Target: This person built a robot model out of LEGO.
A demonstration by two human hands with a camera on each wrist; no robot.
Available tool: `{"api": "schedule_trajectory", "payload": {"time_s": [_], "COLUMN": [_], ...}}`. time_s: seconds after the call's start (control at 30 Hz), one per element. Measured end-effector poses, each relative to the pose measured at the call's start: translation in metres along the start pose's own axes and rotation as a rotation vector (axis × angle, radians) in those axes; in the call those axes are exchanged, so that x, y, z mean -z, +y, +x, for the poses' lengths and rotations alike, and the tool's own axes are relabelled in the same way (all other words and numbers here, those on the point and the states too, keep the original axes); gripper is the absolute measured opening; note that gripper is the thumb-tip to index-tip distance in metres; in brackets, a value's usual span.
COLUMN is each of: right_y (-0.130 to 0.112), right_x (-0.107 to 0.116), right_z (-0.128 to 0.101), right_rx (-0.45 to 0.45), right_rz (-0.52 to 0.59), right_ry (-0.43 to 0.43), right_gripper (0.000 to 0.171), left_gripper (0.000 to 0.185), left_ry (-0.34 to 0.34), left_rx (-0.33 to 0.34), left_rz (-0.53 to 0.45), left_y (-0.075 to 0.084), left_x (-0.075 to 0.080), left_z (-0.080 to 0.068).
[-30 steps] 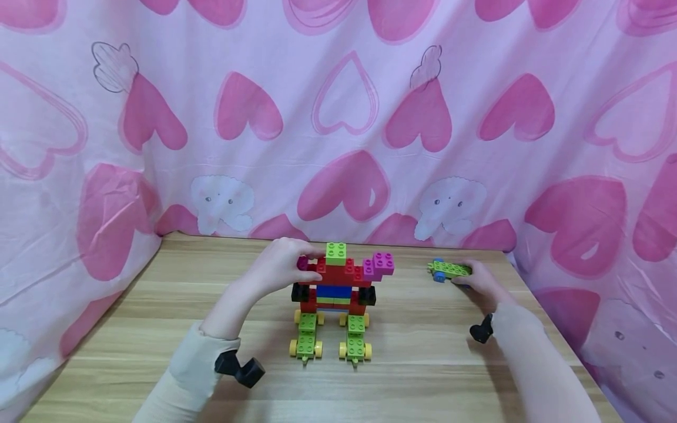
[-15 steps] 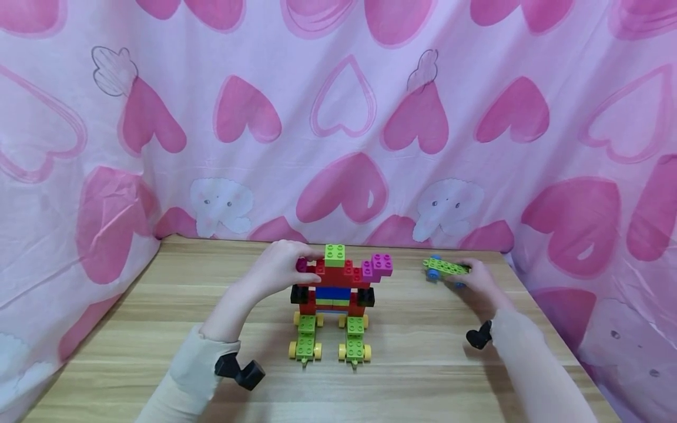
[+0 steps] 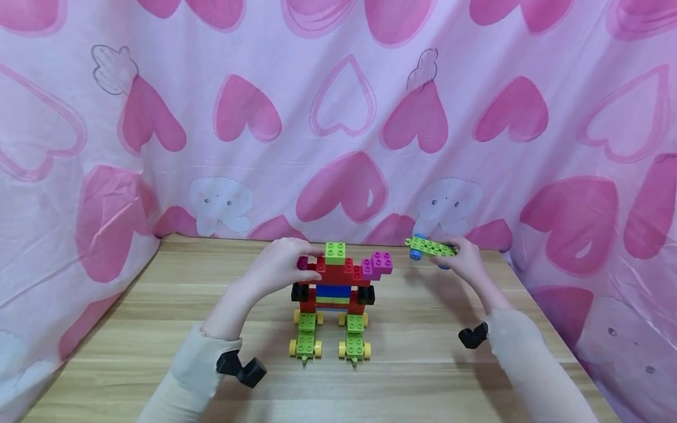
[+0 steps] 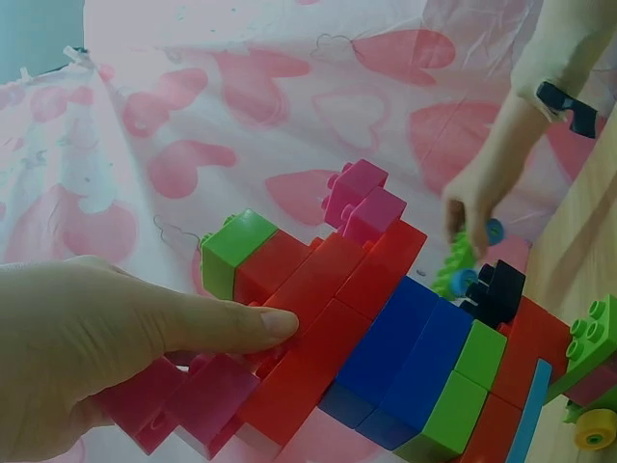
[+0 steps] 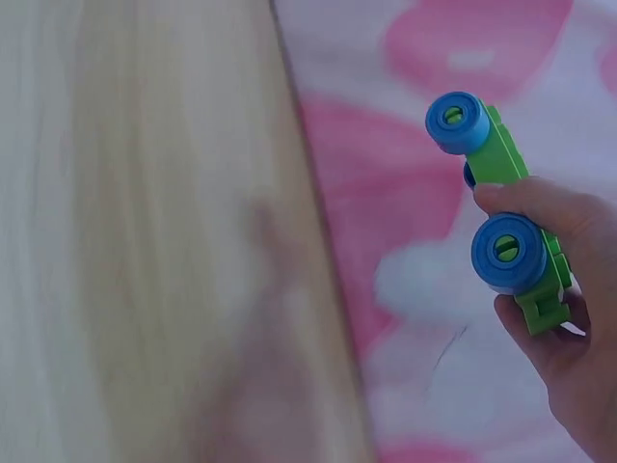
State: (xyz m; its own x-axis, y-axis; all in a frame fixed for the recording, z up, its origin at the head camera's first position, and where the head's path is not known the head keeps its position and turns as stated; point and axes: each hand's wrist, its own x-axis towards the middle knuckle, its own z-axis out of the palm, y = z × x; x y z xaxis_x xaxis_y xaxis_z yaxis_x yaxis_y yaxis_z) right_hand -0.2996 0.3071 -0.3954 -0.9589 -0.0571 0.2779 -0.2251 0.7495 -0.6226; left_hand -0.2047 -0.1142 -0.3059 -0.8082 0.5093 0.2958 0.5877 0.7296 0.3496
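A robot-like figure of toy building bricks point(image 3: 333, 273) stands upright mid-table, with a red upper body, a blue band, a lime top block and two lime wheeled bases with yellow wheels. My left hand point(image 3: 280, 264) grips its upper left side; in the left wrist view the thumb lies along the red bricks, by magenta ones. Magenta bricks point(image 3: 378, 265) stick out at the figure's right. My right hand point(image 3: 465, 258) holds a lime toy car base point(image 3: 432, 247) with blue wheels, raised above the table at the back right. The right wrist view shows the thumb between its wheels point(image 5: 508, 253).
The wooden table point(image 3: 423, 364) ends at the back against a pink heart-patterned curtain point(image 3: 344, 106), which also hangs along both sides. Black camera mounts point(image 3: 240, 368) sit on both wrists.
The right hand has lifted the lime car base off the table and carried it left and slightly up. The left hand and the brick figure have stayed in place.
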Motion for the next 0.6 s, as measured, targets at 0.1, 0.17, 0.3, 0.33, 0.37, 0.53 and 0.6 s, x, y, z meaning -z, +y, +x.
{"api": "schedule_trajectory", "payload": {"time_s": [0.1, 0.17, 0.3, 0.33, 0.37, 0.53, 0.6], "right_y": [-0.024, -0.041, -0.075, -0.083, -0.091, -0.132, -0.148], "right_x": [0.0, 0.0, 0.001, 0.002, 0.002, 0.006, 0.006], "right_z": [0.001, 0.002, 0.005, 0.005, 0.006, 0.005, 0.003], "right_rx": [0.029, 0.042, 0.067, 0.072, 0.078, 0.095, 0.092], "right_rz": [0.024, 0.05, 0.093, 0.106, 0.128, 0.209, 0.242], "right_ry": [0.042, 0.063, 0.085, 0.087, 0.085, 0.073, 0.054], "right_gripper": [0.046, 0.047, 0.046, 0.046, 0.046, 0.047, 0.048], "left_gripper": [0.048, 0.05, 0.051, 0.05, 0.048, 0.041, 0.04], "left_ry": [-0.005, -0.009, -0.017, -0.015, -0.012, 0.057, 0.103], "left_rx": [-0.002, 0.003, 0.014, 0.018, 0.021, 0.035, 0.034], "left_rz": [0.0, -0.011, -0.038, -0.045, -0.052, -0.091, -0.101], "left_y": [-0.001, -0.002, -0.005, -0.005, -0.005, -0.003, -0.001], "left_x": [0.0, 0.001, 0.008, 0.01, 0.013, 0.025, 0.029], "left_z": [0.0, 0.0, -0.001, -0.001, -0.002, -0.002, -0.001]}}
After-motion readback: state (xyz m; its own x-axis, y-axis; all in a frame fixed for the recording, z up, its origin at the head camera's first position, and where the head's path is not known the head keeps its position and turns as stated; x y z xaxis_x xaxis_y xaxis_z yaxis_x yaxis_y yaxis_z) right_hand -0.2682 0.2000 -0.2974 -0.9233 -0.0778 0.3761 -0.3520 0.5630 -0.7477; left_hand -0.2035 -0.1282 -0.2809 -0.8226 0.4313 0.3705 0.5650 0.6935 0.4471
